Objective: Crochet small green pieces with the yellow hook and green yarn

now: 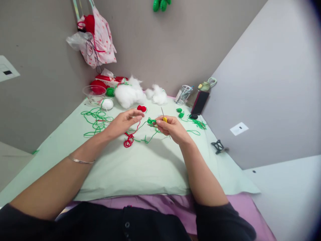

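Note:
My right hand (170, 127) pinches a small piece of green yarn work (151, 122) and a crochet hook with a yellow grip (165, 119), its thin metal shaft pointing up. To the left, my left hand (126, 122) is raised with its fingers apart and nothing in them. A green strand runs from the yarn work toward the lower left. Below and between the hands lies a tangle of red yarn (128, 140). Just beyond my left fingertips is a small red knitted piece (141, 108).
Loose green yarn (96, 122) spreads at left, near a plastic tub (94, 95) and a white ball (107, 104). White stuffing (129, 93) lies at the back. At right are a clear cup (184, 94), a phone (200, 102) and small green pieces (181, 114).

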Tool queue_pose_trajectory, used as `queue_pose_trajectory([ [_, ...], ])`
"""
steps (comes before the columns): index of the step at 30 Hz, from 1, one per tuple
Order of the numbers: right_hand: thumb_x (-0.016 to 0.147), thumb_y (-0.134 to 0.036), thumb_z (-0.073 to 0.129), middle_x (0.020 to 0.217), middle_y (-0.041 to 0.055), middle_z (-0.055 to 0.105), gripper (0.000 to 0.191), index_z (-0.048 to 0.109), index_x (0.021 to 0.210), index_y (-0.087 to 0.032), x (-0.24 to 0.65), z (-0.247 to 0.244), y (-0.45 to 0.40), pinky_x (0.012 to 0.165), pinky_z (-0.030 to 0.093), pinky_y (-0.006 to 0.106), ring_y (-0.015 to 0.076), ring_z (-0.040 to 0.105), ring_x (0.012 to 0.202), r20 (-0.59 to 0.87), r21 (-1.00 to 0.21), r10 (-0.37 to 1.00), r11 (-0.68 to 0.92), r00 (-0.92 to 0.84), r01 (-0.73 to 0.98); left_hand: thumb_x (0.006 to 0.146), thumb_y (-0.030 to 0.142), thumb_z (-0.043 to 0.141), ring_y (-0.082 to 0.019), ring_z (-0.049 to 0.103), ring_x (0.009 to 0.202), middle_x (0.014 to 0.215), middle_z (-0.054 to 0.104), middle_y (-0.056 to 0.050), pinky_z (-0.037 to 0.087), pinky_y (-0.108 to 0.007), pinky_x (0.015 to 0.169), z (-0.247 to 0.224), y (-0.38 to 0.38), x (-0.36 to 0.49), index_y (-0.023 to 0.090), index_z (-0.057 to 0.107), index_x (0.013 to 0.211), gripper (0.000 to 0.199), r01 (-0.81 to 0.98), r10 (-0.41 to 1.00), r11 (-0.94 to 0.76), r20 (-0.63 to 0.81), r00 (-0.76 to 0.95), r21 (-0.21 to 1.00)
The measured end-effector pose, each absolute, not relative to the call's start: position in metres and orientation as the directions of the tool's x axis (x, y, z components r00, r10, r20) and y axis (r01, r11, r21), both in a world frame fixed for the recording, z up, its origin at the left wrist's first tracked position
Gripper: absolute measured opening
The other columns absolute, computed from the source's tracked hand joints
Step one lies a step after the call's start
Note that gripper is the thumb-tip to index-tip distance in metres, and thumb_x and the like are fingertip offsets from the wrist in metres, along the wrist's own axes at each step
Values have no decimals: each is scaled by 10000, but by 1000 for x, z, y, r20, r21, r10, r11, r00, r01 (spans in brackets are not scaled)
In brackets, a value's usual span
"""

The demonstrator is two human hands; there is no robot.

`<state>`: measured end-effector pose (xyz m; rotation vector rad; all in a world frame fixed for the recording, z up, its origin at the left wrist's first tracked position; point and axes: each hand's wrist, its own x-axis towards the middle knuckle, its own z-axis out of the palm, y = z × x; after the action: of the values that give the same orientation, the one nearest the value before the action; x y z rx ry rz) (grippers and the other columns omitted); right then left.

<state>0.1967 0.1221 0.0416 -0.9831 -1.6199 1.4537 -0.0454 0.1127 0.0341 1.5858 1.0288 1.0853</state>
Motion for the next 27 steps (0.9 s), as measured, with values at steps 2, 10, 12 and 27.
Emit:
queue_pose_trajectory([
  [2,834,-534,775,593,-68,496,361,709,872,-181,196,41,122,482,174,249,60,308,503,37,-994,891,78,-452,73,869,458,750,-240,665,1110,1195,742,-80,518,-321,890,30,108,-34,202,720,1113,354,78,935,-199,166,313,977],
  [10,846,-596,747,667,-61,509,427,746,979,-190,188,42,115,510,218,265,76,301,553,63,-968,901,159,-430,193,828,453,796,-173,662,745,844,719,-33,515,-310,693,23,104,-26,184,679,936,312,-52,945,-127,137,297,991],
  [12,826,-562,767,662,-61,500,396,737,925,-180,183,41,113,532,236,271,79,318,571,93,-960,908,190,-408,205,806,451,824,-152,626,675,774,697,-15,491,-301,668,21,104,-26,181,687,904,318,-65,950,-106,120,288,992],
  [27,769,-484,785,568,-116,391,353,658,914,-188,180,42,114,461,153,244,47,232,472,-7,-998,908,18,-418,55,768,472,841,-91,428,522,587,500,66,314,-214,488,24,107,-24,213,615,831,350,-224,969,-31,84,231,974],
])
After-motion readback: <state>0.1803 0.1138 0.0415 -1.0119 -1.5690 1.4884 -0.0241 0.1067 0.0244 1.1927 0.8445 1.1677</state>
